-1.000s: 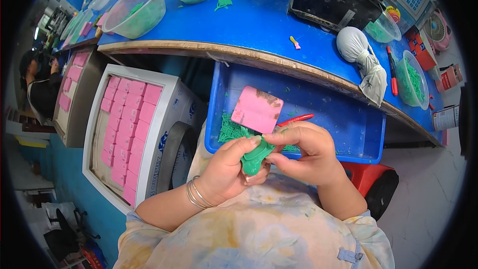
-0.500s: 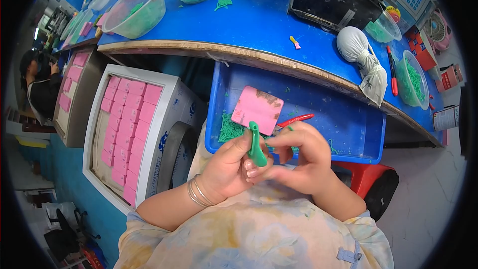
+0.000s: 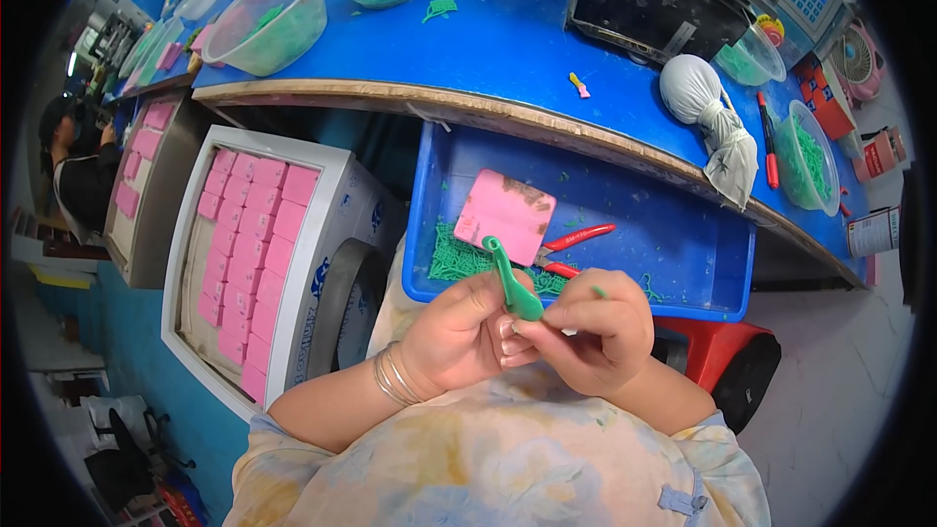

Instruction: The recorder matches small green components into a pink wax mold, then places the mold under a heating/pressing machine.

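Observation:
My left hand [image 3: 461, 324] is closed on a smooth green curved piece [image 3: 514, 291], a narrow tube with a hole at its upper tip and a broader lower end. My right hand [image 3: 597, 332] meets it at that lower end, thumb and fingers pinched together. A small green bit [image 3: 598, 291] shows above the right fingers and a pale speck below them; what they hold is mostly hidden. Just beyond my hands, in a blue tray [image 3: 673, 307], lie a stained pink block [image 3: 506, 215], red-handled pliers [image 3: 578, 237] and green lattice scraps [image 3: 451, 254].
The blue table [image 3: 468, 49] carries bowls of green pieces [image 3: 268, 24], a cloth-wrapped bundle [image 3: 708, 107], a red-and-black marker [image 3: 771, 146] and a black machine [image 3: 664, 0]. Pink blocks [image 3: 249, 234] fill a white-framed case at left. A red stool [image 3: 717, 346] stands right; a person [image 3: 83, 166] works far left.
My right hand has closed in and down onto the green piece's lower end. The piece has shifted slightly, and the pliers are more exposed. The tray's contents appear unmoved.

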Demonstrator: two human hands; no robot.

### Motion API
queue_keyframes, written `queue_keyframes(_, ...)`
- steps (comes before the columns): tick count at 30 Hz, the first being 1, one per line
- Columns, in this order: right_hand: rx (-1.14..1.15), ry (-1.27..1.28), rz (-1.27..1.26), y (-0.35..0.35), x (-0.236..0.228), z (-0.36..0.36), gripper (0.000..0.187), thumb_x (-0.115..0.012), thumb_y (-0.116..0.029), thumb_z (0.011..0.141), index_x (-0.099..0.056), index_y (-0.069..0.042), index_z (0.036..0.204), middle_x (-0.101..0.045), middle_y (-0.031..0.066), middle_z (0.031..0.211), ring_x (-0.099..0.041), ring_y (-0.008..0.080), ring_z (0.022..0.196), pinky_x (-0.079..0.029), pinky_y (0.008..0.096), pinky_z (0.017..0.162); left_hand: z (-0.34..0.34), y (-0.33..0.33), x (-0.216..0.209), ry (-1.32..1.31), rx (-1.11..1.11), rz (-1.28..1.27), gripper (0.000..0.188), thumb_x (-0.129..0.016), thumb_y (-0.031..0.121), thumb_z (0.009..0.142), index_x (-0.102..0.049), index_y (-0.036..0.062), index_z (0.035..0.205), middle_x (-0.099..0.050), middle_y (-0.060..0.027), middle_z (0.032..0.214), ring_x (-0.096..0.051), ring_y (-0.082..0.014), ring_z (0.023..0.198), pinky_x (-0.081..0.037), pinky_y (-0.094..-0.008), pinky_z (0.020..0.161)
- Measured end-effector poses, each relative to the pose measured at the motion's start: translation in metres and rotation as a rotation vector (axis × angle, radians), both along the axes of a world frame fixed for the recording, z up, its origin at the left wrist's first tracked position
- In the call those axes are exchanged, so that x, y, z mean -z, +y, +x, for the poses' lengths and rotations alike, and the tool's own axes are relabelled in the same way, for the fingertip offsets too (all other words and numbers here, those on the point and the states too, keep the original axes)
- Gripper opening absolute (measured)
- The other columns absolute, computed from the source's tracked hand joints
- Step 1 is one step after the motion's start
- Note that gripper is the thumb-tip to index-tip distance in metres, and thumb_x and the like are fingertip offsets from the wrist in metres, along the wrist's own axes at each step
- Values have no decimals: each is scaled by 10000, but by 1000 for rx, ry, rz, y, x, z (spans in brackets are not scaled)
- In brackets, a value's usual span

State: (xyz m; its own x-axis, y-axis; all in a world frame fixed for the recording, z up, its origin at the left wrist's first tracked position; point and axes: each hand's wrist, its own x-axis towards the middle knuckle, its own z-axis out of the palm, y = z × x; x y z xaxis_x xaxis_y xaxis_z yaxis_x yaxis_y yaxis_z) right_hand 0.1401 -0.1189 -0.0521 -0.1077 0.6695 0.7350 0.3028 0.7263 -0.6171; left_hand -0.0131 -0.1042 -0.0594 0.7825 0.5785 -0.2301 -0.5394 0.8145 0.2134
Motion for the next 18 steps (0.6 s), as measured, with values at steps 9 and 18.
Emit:
queue_keyframes(9,-1,99,-11,-3,4,-1,277,-772,-55,631,-592,-51,841,-528,58,715,-497,145,520,-370,249,432,1,-1,4,-88,16,15,232,-434,289,933,-472,93,815,-435,24,649,-422,-107,583,-383,-252,557)
queue_keyframes(18,-32,125,-135,1,-1,0,267,-746,-50,649,-605,-21,875,-510,83,758,-500,160,609,-398,256,516,-1,-1,2,-59,-61,104,209,-484,257,913,-479,53,868,-497,-11,719,-499,-129,652,-436,-270,633)
